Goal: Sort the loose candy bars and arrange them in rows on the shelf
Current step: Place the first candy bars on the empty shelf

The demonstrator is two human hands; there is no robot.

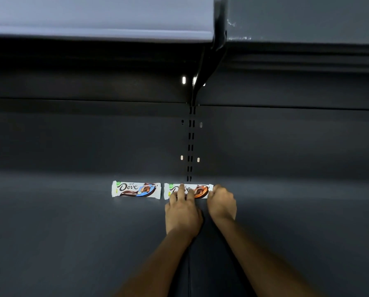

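Dark grey metal shelving all round: a broad shelf deck [72, 232] below, a back panel [72, 136] behind, an upper shelf [93, 18] overhead. At the middle, a bracket [209, 67] dropping to a slotted upright [190, 146] on the back panel. A seam down the deck in line with that upright.

Two bare forearms reaching in from the bottom edge. Left hand [182, 211] laid over the orange-swirled Dove bar [201, 189], fingers [181, 189] straight and pressing on the wrapper's left half, gripping nothing. Right hand [221, 202] at the same bar's right end, fingers curled and touching the crimp. Pinching or merely nudging: impossible to tell, fingertips hidden.

That bar flat on the deck, lengthwise left to right, close to the foot of the back panel, just below the upright. Just beside it to the left, across a narrow gap, a blue-swirled Dove bar [136, 189], also flat, label up, untouched.

Progress, as a judgement: early. One row begun with two bars end to end, the blue one apparently settled, the orange one being squared into line. No loose pile in view, so the number left unknown. Probably remaining: letting go of the orange bar, fetching more, sorting by wrapper colour, lengthening this row and starting others.
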